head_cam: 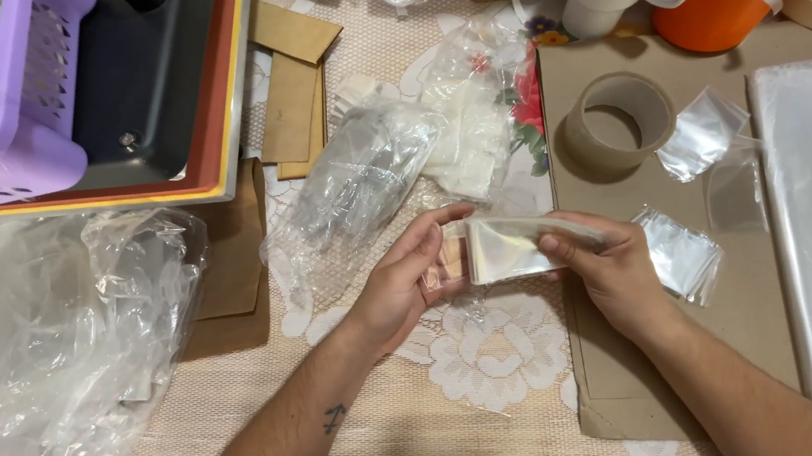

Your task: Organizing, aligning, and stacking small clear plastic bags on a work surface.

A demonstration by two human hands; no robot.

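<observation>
Head view: at the centre of the frame both hands grasp one small clear bag (509,247). The left hand (412,283) pinches its left end, the right hand (611,267) grips its right end. A cardboard sheet (678,330) lies under the right hand, with a tape roll (616,120) above.

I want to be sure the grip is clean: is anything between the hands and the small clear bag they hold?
Nothing visible: the left hand and right hand both grip the small clear bag directly, held above the lace tablecloth.
</observation>
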